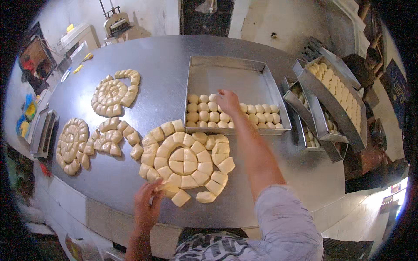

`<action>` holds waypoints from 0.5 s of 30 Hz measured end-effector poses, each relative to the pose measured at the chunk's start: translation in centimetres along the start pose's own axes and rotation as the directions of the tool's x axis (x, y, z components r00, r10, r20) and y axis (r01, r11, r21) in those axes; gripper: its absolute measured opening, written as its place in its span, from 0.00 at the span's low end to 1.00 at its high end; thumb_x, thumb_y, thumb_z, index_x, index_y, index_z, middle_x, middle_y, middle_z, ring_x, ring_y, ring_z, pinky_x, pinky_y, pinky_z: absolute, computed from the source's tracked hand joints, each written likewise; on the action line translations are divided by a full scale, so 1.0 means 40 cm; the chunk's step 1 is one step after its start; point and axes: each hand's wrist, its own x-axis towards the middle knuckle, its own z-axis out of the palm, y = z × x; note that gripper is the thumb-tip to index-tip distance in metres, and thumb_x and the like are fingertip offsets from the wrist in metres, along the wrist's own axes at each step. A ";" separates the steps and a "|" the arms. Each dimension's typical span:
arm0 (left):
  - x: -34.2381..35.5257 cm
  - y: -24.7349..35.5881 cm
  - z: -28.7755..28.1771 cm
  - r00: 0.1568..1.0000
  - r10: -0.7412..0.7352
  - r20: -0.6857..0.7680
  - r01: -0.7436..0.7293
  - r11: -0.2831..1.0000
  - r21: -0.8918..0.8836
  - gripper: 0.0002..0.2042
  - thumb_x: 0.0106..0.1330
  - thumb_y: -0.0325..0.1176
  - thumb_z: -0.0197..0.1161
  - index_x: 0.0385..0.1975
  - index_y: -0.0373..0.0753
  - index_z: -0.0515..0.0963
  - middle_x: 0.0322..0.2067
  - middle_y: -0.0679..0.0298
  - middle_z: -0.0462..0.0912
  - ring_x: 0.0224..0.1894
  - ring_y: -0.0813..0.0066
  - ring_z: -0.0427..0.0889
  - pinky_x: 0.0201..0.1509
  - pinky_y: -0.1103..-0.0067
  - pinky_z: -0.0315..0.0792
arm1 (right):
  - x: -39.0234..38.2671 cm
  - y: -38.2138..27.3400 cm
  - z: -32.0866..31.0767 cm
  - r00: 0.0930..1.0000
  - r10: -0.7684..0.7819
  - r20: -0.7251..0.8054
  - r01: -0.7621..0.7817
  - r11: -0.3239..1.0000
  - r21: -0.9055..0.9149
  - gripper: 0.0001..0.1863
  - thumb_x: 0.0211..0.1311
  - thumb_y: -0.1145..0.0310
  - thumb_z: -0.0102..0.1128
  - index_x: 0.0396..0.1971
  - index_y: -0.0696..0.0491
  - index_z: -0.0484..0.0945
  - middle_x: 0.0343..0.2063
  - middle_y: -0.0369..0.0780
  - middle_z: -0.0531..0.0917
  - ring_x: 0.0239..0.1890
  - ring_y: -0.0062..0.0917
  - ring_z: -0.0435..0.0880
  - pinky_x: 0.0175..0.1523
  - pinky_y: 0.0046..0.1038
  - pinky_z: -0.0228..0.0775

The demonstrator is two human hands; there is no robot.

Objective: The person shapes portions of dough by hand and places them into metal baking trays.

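On the steel worktop (114,179), seemingly pinching cut dough (169,188) near the front edge with the left hand (147,200); reaching with the right hand (228,102) to dough balls (203,116) rowed against the near wall of the metal tray (235,78), probably for even spacing; cannot tell whether gripping.

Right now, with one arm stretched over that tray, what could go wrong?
The right forearm passes over the near rows of dough balls, so it might brush some out of line. Those balls sit close together; a careless placement by the right hand could dent neighbors. By the left hand, the cut dough pieces lie packed together, so lifting one might drag another.
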 end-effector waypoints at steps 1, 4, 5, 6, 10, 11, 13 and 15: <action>-0.025 -0.008 -0.031 0.994 -0.061 -0.090 0.057 0.997 -0.052 0.13 0.58 0.21 0.57 0.44 0.34 0.74 0.35 0.60 0.78 0.37 0.74 0.77 0.40 0.79 0.72 | -0.057 -0.131 -0.002 0.995 0.099 -0.011 -0.090 0.943 0.321 0.16 0.61 0.60 0.50 0.39 0.57 0.76 0.35 0.44 0.82 0.37 0.33 0.80 0.43 0.31 0.70; -0.013 0.003 0.002 0.973 -0.204 -0.113 0.158 0.933 -0.323 0.12 0.57 0.21 0.58 0.41 0.35 0.76 0.33 0.58 0.79 0.34 0.69 0.79 0.39 0.77 0.73 | -0.309 -0.295 -0.095 0.898 -0.225 0.379 -0.102 0.731 0.675 0.22 0.61 0.58 0.54 0.50 0.56 0.70 0.44 0.41 0.78 0.46 0.27 0.75 0.50 0.30 0.66; -0.001 0.011 0.021 0.957 -0.288 -0.045 0.234 0.852 -0.468 0.11 0.56 0.21 0.59 0.39 0.35 0.76 0.31 0.57 0.79 0.33 0.67 0.80 0.39 0.77 0.73 | -0.405 -0.303 -0.117 0.791 -0.500 0.351 0.136 0.704 0.697 0.27 0.61 0.59 0.54 0.57 0.55 0.63 0.55 0.41 0.69 0.56 0.26 0.66 0.58 0.30 0.59; 0.016 0.025 0.048 0.957 -0.290 -0.014 0.250 0.849 -0.465 0.11 0.56 0.21 0.59 0.39 0.35 0.76 0.31 0.57 0.79 0.33 0.67 0.80 0.39 0.77 0.73 | -0.487 -0.314 -0.148 0.666 -0.555 0.499 -0.071 0.618 0.783 0.32 0.61 0.60 0.55 0.62 0.52 0.56 0.60 0.41 0.62 0.61 0.26 0.60 0.62 0.31 0.53; 0.093 0.105 0.154 0.943 0.188 0.275 -0.162 0.980 -0.113 0.07 0.54 0.22 0.60 0.33 0.35 0.78 0.29 0.58 0.80 0.32 0.68 0.81 0.37 0.77 0.72 | -0.647 -0.236 -0.332 0.613 -0.117 0.781 -0.475 0.736 0.483 0.25 0.60 0.64 0.55 0.56 0.54 0.66 0.47 0.43 0.77 0.50 0.25 0.74 0.54 0.27 0.65; 0.105 0.116 0.180 0.874 0.300 0.382 -0.296 0.953 -0.069 0.06 0.54 0.22 0.61 0.31 0.35 0.78 0.29 0.58 0.81 0.32 0.68 0.81 0.36 0.77 0.72 | -0.683 -0.156 -0.372 0.701 -0.119 0.703 -0.347 0.804 0.483 0.22 0.60 0.65 0.56 0.54 0.54 0.69 0.43 0.42 0.78 0.46 0.22 0.76 0.50 0.26 0.68; 0.123 0.113 0.225 0.838 0.266 0.476 -0.241 0.964 -0.113 0.05 0.53 0.25 0.62 0.29 0.35 0.78 0.30 0.57 0.81 0.31 0.66 0.81 0.35 0.75 0.72 | -0.759 -0.010 -0.469 0.818 0.049 0.573 -0.320 0.867 0.382 0.19 0.60 0.67 0.55 0.51 0.52 0.72 0.40 0.42 0.80 0.40 0.21 0.78 0.45 0.25 0.71; 0.171 0.113 0.283 0.919 0.185 0.347 -0.169 0.983 -0.075 0.05 0.53 0.27 0.63 0.29 0.36 0.79 0.29 0.57 0.81 0.30 0.63 0.80 0.34 0.75 0.73 | -0.877 0.106 -0.570 0.862 0.425 0.276 -0.495 0.823 0.280 0.18 0.60 0.66 0.52 0.50 0.49 0.73 0.43 0.41 0.78 0.43 0.29 0.76 0.49 0.30 0.68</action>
